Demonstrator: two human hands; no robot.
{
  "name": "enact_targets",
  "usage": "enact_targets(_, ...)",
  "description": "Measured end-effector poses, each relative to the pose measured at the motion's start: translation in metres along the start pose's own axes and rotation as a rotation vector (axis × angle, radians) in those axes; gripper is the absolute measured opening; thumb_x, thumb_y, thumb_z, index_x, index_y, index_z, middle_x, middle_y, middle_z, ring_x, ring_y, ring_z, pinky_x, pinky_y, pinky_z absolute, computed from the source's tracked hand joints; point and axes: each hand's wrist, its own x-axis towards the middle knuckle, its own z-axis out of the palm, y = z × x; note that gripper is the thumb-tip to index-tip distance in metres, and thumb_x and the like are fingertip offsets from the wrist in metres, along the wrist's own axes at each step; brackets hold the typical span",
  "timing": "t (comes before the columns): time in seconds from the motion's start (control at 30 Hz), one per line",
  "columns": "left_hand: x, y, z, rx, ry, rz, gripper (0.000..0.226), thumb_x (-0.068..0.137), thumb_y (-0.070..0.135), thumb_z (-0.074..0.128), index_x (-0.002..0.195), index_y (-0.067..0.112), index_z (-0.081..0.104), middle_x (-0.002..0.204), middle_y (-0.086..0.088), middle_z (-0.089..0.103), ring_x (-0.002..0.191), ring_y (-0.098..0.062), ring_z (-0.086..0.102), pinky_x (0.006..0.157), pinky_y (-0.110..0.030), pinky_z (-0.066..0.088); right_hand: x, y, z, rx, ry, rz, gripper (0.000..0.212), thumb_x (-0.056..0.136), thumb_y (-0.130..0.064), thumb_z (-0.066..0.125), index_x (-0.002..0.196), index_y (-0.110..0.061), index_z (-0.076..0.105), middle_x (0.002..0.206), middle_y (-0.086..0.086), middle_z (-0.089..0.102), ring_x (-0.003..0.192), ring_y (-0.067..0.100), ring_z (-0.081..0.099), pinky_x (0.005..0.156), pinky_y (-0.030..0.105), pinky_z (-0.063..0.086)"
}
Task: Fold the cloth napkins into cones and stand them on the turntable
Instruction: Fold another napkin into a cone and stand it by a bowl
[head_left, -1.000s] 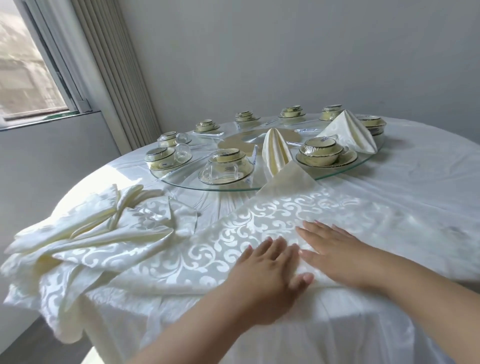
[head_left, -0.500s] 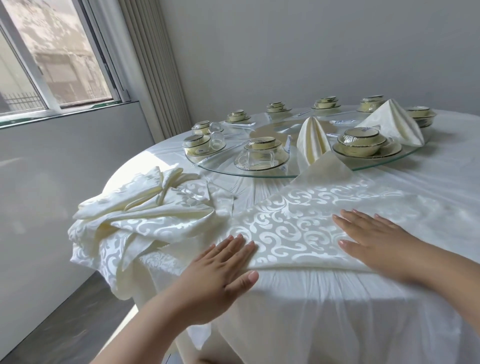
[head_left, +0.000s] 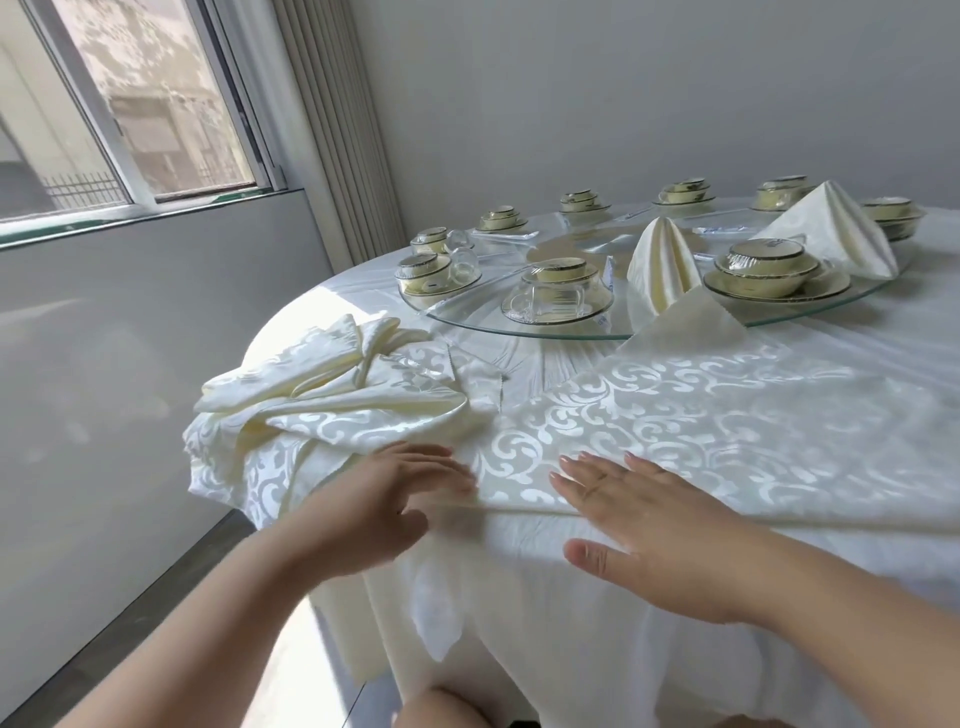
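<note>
Both hands lie flat with straight fingers, gripping nothing: the left hand (head_left: 395, 488) presses on the near left corner of the spread napkin (head_left: 675, 415), its image blurred, and the right hand (head_left: 649, 519) rests palm-down on the napkin's folded near edge, thumb hanging over the table rim. That napkin, cream with a white scroll pattern, lies as a triangle on the white tablecloth (head_left: 571, 649), its far point reaching the edge of the glass turntable (head_left: 467, 325). On the turntable stand two finished napkins: one folded cone (head_left: 662, 260) just behind that point and a second cone (head_left: 831, 228) farther right, beside a bowl set (head_left: 769, 267). More wrapped bowl and plate sets ring the turntable, with a glass cup (head_left: 540, 301) at the near side. Left of the hands, a heap of unfolded napkins (head_left: 322, 405) drapes over the table's edge. A window (head_left: 130, 104) and vertical blinds (head_left: 332, 130) are at the upper left.
</note>
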Motion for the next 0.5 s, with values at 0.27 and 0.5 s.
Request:
enact_targets(0.27,-0.003,-0.036,-0.029,0.102,0.043,0.027,0.055,0.069,0.006,0.07,0.112,0.04,0.067,0.115,0.033,0.059,0.119,0.011,0.041,0.105,-0.021,0.033,0.0,0.0,-0.001,-0.014,0.003,-0.011,0.101,0.058,-0.082,-0.024,0.148,-0.039,-0.015,0.152,-0.023,-0.024,0.135,-0.009,-0.029,0.112,0.022,-0.019)
enact_targets(0.5,0.005,-0.044,-0.031,0.101,0.132,0.115,0.024,0.08,0.039,0.062,0.103,0.038,0.069,0.104,0.031,0.064,0.109,0.003,0.054,0.095,-0.032,0.046,0.0,0.0,-0.001,-0.005,0.012,-0.007,0.096,0.061,-0.081,-0.02,0.149,-0.041,-0.012,0.153,-0.024,-0.023,0.135,-0.01,-0.027,0.112,0.021,-0.018)
